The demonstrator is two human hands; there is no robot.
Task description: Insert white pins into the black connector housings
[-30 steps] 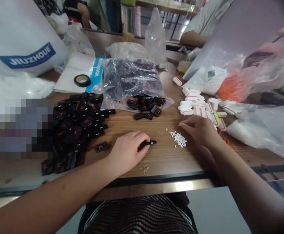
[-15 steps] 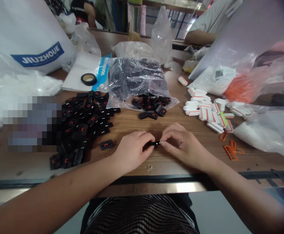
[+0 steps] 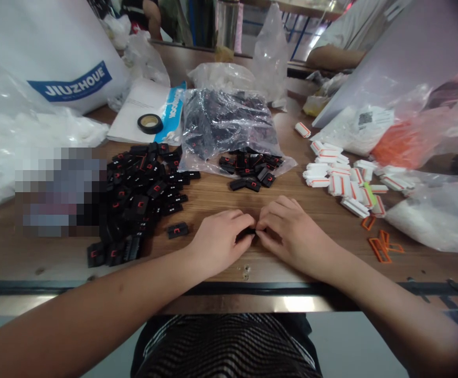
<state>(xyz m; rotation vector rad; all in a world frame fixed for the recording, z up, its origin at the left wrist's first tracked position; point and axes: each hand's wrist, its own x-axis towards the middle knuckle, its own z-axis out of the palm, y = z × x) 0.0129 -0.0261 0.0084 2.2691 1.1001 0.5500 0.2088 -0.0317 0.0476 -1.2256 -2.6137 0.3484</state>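
My left hand (image 3: 221, 242) pinches a small black plastic piece (image 3: 248, 231) between thumb and fingers, low over the wooden table. Fingertips of my right hand (image 3: 287, 228) close on the right end of the same piece, and the hands almost meet. Most of the piece is hidden by my fingers. Just left of my left hand lies a single black block with a red mark (image 3: 177, 230). Beyond it spreads a heap of similar black blocks (image 3: 142, 194).
A clear plastic bag of black blocks (image 3: 229, 121) lies ahead, more blocks at its mouth. To the right are white pieces with orange stripes (image 3: 341, 184), orange frames (image 3: 379, 250) and a bag of white parts (image 3: 437, 215). Black tape (image 3: 150, 124) rests on papers (image 3: 128, 113).
My right hand's fingers have closed in against the black piece, covering the white dot end that showed before. The whole view has shifted slightly, so the table things appear further right.
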